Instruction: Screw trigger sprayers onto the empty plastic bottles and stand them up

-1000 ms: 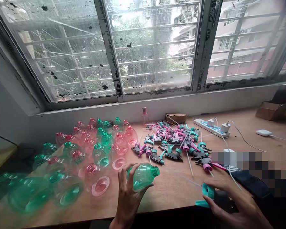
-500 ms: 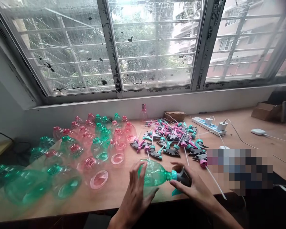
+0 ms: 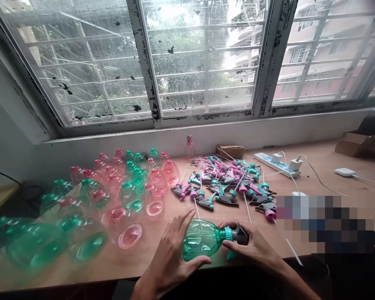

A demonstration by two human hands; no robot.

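A green see-through spray bottle (image 3: 201, 239) is on its side near the table's front edge, its neck to the right. My left hand (image 3: 175, 248) cups its base end, fingers stretched along the far side and thumb on the near side. At the neck, my right hand (image 3: 258, 246) closes on a trigger sprayer (image 3: 237, 235), with thumb and fingers around its teal collar and dark head. The collar sits at the bottle's mouth; how far it is screwed on cannot be seen. A teal trigger shows below the right hand. Behind lies a pile of loose trigger sprayers (image 3: 226, 198).
Several open pink bottles (image 3: 129, 235) and green bottles (image 3: 84, 239) stand at the left. A pink bottle with a sprayer (image 3: 189, 148) is by the wall near a brown box (image 3: 230, 151). A power strip (image 3: 276, 163) with plugs and cables lies at the right.
My left hand has turned around the bottle, its fingers straighter and thumb further forward. The bottle has shifted slightly, and its neck sits closer into the sprayer's collar. My right hand keeps hold of the sprayer.
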